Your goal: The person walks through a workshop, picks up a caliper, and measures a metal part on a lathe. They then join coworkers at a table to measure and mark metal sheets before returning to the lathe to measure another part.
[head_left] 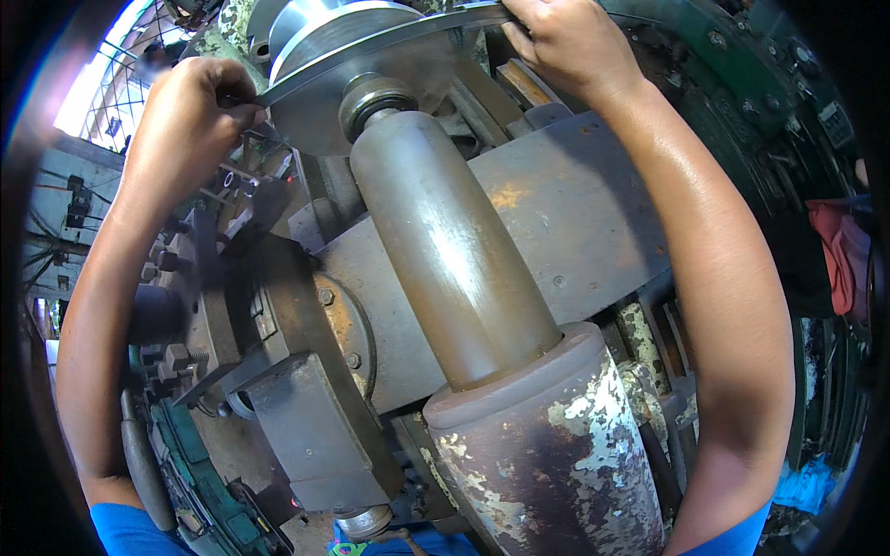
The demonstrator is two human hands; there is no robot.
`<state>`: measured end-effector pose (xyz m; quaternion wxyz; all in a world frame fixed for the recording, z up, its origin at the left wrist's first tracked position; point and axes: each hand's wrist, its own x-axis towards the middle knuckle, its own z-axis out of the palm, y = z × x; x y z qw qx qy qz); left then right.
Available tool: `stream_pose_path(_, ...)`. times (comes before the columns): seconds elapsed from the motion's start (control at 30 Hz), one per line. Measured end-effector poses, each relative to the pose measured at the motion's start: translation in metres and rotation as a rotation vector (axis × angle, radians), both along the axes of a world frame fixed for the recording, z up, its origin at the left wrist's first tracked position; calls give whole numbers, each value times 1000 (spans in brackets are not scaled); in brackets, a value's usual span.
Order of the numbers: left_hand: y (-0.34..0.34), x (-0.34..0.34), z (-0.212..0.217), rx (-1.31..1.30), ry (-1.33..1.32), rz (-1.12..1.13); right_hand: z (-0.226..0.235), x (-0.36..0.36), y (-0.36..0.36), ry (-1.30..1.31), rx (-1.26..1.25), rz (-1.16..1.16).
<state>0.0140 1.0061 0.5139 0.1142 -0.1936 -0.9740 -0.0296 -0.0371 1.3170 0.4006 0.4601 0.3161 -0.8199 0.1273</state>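
Note:
A long flat metal strip [373, 44] stretches across a round steel workpiece [320, 130] mounted at the top of the head view. My left hand [197, 125] is closed, its thumb and fingers pinching the strip's left end. At the other end, my right hand [579, 46] grips the strip, some of its fingers cut off by the upper edge. Just below the strip, a lathe centre [377, 104] presses up to the workpiece. Behind it, a thick smooth tailstock quill [445, 250] runs down between my forearms.
The quill enters a tailstock body [547, 454] with flaking paint. A grey flat slide [575, 213] crosses beneath it. Left of it stands a bolted tool post [306, 398], near a lever handle [146, 463]. Green machinery [714, 56] and a red cloth [832, 250] are on the right.

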Motion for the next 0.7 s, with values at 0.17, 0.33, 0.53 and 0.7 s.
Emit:
stream_pose_path(0.17,2,1,-2,13,4,-35,-4,-1,-5,-29,-51,21)
stream_pose_path(0.33,1,0,-2,5,4,-21,-4,-4,-5,-14,-75,90)
stream_pose_path(0.53,0,-1,-2,-8,16,-41,-6,-6,-6,-24,-47,12)
stream_pose_path(0.7,0,-1,-3,10,27,-45,-9,-7,-6,-29,-51,-15)
